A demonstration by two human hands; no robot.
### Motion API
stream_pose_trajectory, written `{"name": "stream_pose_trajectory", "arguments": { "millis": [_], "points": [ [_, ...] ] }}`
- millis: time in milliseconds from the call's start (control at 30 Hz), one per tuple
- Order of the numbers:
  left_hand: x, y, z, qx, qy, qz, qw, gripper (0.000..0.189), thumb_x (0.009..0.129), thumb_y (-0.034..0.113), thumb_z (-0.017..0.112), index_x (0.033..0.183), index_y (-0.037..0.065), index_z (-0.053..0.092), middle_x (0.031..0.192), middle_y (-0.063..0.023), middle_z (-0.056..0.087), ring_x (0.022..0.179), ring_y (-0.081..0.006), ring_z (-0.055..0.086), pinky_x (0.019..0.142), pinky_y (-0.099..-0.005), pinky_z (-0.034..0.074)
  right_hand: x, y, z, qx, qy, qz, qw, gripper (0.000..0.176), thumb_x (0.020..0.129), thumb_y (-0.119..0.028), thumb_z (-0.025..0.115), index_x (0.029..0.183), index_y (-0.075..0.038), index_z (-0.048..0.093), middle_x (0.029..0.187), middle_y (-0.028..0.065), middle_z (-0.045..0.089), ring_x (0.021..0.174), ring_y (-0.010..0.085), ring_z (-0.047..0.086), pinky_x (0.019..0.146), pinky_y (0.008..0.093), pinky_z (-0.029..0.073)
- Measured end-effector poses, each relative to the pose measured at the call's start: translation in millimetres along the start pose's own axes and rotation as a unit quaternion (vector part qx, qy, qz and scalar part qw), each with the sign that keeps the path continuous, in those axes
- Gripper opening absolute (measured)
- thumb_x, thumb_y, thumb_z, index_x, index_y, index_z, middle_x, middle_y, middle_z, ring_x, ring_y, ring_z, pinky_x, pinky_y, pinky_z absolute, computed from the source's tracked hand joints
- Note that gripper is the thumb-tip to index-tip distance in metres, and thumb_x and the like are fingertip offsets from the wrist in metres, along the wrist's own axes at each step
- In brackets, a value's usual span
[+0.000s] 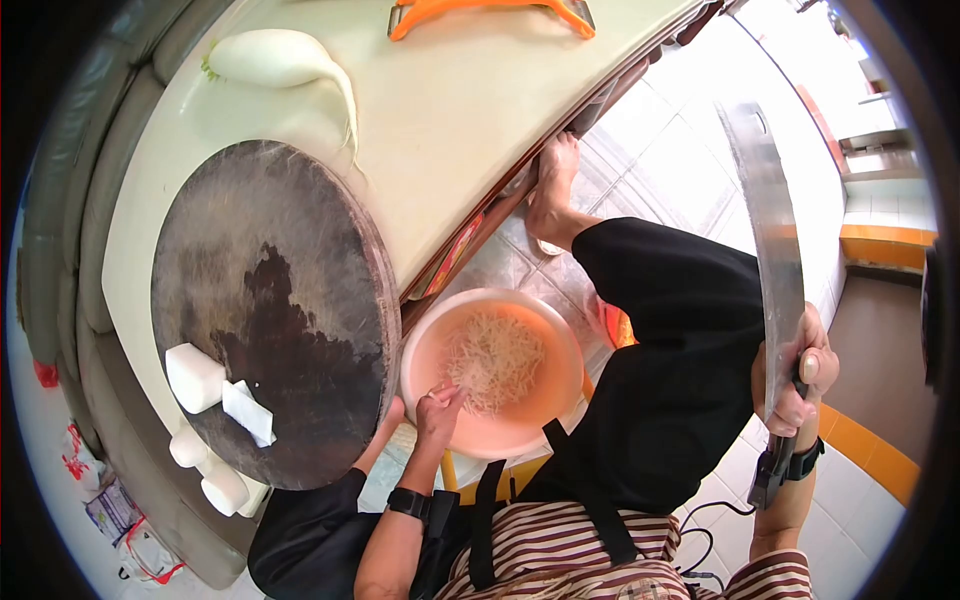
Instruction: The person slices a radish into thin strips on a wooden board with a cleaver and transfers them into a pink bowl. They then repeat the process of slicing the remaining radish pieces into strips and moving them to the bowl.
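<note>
My right hand (800, 385) is wrapped round the handle of a large cleaver (770, 230), its broad blade held up at the right. My left hand (438, 415) hangs over the near left rim of a pink basin (560, 350). Its fingers are pressed together, and anything between them is too small to make out. Pale shreds (495, 365) lie in the basin. To the left, a round dark chopping board (220, 240) bears a white radish chunk (195, 378) and a thin white slice (248, 413) near its lower edge. A wet patch darkens the board's middle.
A whole white radish (275, 58) and an orange peeler (490, 12) lie on the pale table (430, 130). More white chunks (222, 487) are beside the board's lower left edge. A grey sofa (165, 490) runs along the left, with bags (145, 550) on the floor beyond.
</note>
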State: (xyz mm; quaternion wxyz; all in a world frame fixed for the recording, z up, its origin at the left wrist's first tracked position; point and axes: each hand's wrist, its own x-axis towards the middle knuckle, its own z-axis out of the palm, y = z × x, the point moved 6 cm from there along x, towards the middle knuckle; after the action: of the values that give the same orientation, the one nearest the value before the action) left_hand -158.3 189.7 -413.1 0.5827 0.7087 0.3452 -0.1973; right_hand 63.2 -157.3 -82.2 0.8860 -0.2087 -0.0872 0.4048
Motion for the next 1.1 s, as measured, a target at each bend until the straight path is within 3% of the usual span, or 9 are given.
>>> {"name": "stream_pose_trajectory", "arguments": {
  "millis": [100,167,200,300,367,600,1000,1067,1100],
  "points": [
    [-2,16,1,0.113,-0.006,-0.025,0.993,0.038,0.096,0.029,0.063,0.113,-0.005,0.068,0.120,-0.0094,0.067,0.116,-0.0173,0.058,0.100,-0.0267,0.042,3,0,2,0.001,0.000,0.000,1.000,0.051,0.097,-0.003,0.045,0.143,0.013,0.030,0.062,0.0175,0.058,0.041,0.0129,0.049,0.036,0.0282,0.044],
    [0,10,7,-0.048,-0.024,-0.038,0.998,0.037,0.098,0.027,0.061,0.112,-0.005,0.069,0.122,-0.0135,0.065,0.115,-0.0167,0.058,0.098,-0.0268,0.044,4,0,2,0.008,-0.001,0.001,1.000,0.051,0.097,-0.003,0.045,0.143,0.013,0.029,0.063,0.0180,0.058,0.041,0.0125,0.049,0.036,0.0282,0.044],
    [-3,17,8,-0.048,-0.025,-0.038,0.998,0.037,0.098,0.027,0.061,0.112,-0.005,0.069,0.122,-0.0135,0.065,0.115,-0.0167,0.058,0.098,-0.0268,0.044,4,0,3,0.005,-0.004,0.005,1.000,0.052,0.097,-0.003,0.045,0.143,0.013,0.029,0.063,0.0178,0.058,0.041,0.0125,0.049,0.036,0.0281,0.044],
    [-8,34,6,-0.097,-0.005,-0.017,0.995,0.035,0.098,0.025,0.060,0.113,-0.005,0.068,0.116,-0.0138,0.067,0.110,-0.0165,0.060,0.095,-0.0269,0.046,5,1,3,0.003,-0.007,0.008,1.000,0.052,0.097,-0.003,0.046,0.144,0.013,0.028,0.062,0.0176,0.058,0.041,0.0126,0.049,0.036,0.0281,0.044],
    [-7,43,2,0.089,-0.019,0.056,0.994,0.033,0.097,0.022,0.062,0.114,-0.006,0.067,0.103,-0.0118,0.070,0.099,-0.0147,0.063,0.088,-0.0259,0.049,5,1,3,0.002,-0.007,0.008,1.000,0.052,0.097,-0.003,0.046,0.144,0.013,0.028,0.062,0.0175,0.058,0.041,0.0127,0.049,0.036,0.0281,0.044],
    [-8,28,5,-0.037,-0.041,-0.003,0.998,0.030,0.094,0.018,0.067,0.113,-0.005,0.068,0.089,-0.0076,0.072,0.082,-0.0108,0.066,0.077,-0.0238,0.052,1,2,3,0.019,-0.017,0.004,1.000,0.054,0.097,-0.001,0.044,0.145,0.012,0.024,0.068,0.0202,0.059,0.042,0.0133,0.049,0.036,0.0280,0.041],
    [-8,27,9,-0.108,-0.065,-0.036,0.991,0.032,0.096,0.014,0.063,0.121,-0.006,0.064,0.103,-0.0070,0.072,0.090,-0.0103,0.064,0.087,-0.0229,0.050,1,2,4,0.023,-0.017,0.014,0.999,0.055,0.096,0.001,0.043,0.146,0.012,0.022,0.071,0.0235,0.059,0.042,0.0137,0.048,0.035,0.0282,0.038],
    [-2,8,13,-0.054,-0.123,-0.030,0.990,0.046,0.094,0.016,0.066,0.133,-0.006,0.054,0.123,-0.0127,0.064,0.105,-0.0154,0.062,0.092,-0.0261,0.049,9,4,9,0.015,-0.014,0.015,1.000,0.055,0.096,0.001,0.043,0.146,0.012,0.022,0.070,0.0232,0.059,0.041,0.0137,0.048,0.035,0.0282,0.038],
    [-2,4,12,-0.054,-0.123,-0.030,0.991,0.046,0.094,0.016,0.066,0.133,-0.006,0.054,0.123,-0.0127,0.064,0.105,-0.0154,0.062,0.092,-0.0261,0.049,8,4,8,0.011,-0.008,0.007,1.000,0.055,0.096,0.000,0.044,0.145,0.013,0.022,0.070,0.0230,0.059,0.041,0.0138,0.048,0.035,0.0282,0.039]
  ]
}}
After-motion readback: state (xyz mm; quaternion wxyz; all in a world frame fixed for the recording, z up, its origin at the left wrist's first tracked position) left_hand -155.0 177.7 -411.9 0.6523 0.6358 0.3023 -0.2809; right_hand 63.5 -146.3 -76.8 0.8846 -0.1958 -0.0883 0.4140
